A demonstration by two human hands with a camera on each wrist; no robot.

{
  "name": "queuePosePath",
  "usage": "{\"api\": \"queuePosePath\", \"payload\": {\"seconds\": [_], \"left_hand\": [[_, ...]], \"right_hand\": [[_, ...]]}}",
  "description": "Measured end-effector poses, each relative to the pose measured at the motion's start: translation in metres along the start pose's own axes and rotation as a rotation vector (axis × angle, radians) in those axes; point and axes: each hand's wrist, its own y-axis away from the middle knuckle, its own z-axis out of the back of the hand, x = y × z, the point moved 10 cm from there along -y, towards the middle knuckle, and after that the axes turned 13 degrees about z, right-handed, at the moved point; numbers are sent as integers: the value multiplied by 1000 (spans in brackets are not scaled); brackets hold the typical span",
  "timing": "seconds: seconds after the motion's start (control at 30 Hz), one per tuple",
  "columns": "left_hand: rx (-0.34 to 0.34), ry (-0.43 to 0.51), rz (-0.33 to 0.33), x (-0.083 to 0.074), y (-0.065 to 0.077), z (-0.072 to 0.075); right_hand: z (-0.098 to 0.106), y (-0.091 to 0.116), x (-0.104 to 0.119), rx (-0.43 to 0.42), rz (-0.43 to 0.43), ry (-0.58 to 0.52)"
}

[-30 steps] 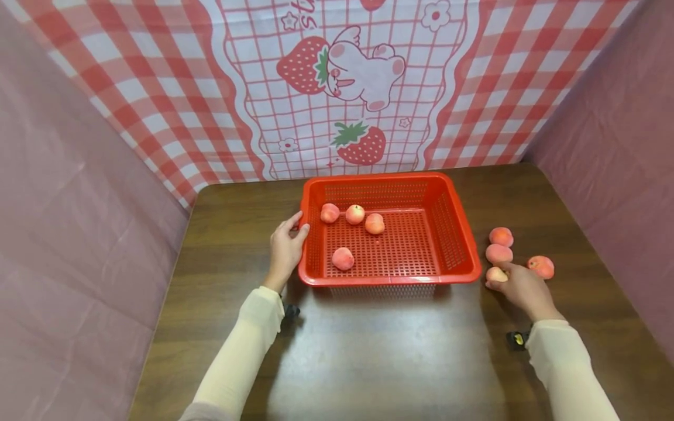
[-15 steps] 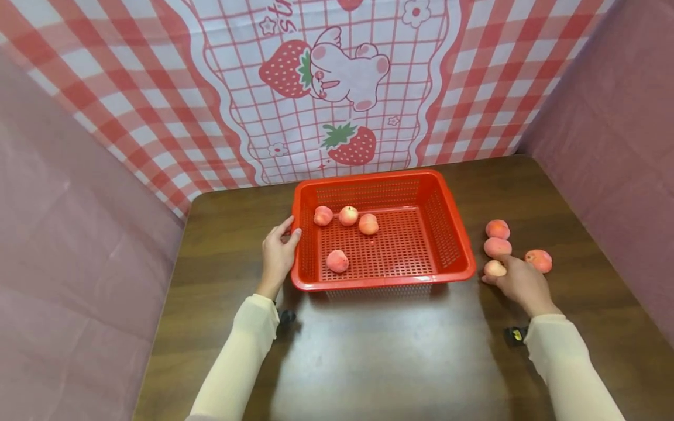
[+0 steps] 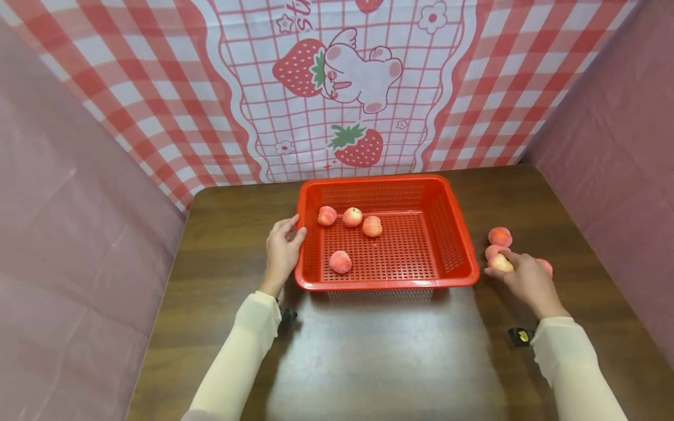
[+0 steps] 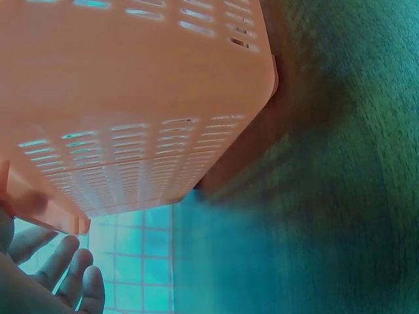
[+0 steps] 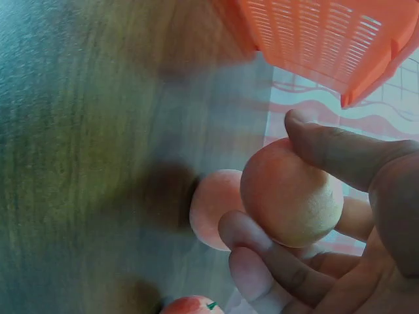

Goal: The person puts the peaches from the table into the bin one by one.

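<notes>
My right hand (image 3: 529,286) pinches a pale yellow-pink peach (image 5: 288,193) between thumb and fingers, raised over the table at the right. Just behind it lies a pink peach (image 3: 495,251), partly hidden by the held one, and beyond that an orange-red peach (image 3: 499,237). Another peach (image 3: 546,267) shows partly behind the hand. My left hand (image 3: 281,251) holds the left rim of a red plastic basket (image 3: 389,284), its thumb at the rim and the other fingers nearly straight beside it. Several peaches (image 3: 340,262) lie in the basket's left half.
A brown wooden table (image 3: 368,356) bears everything. Behind it hangs a checked strawberry-print cloth (image 3: 358,70), and pink cloth walls (image 3: 611,146) close off both sides. The basket's right rim stands a short way left of the loose peaches.
The right hand has lifted the pale peach a little off the table and shifted it slightly away from me. My left hand stays at the basket rim. The head view has swayed slightly.
</notes>
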Motion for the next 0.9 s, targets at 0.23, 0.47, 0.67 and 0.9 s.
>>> {"api": "queuePosePath", "payload": {"seconds": [0.23, 0.47, 0.67, 0.9], "left_hand": [[16, 6, 15, 2, 0, -2], [17, 3, 25, 4, 0, -2], [18, 17, 15, 3, 1, -2], [16, 34, 8, -1, 1, -1]], "right_hand": [[8, -1, 4, -55, 12, 17], [10, 1, 1, -24, -49, -20], [16, 0, 3, -36, -67, -26], [25, -4, 8, -46, -32, -27]]}}
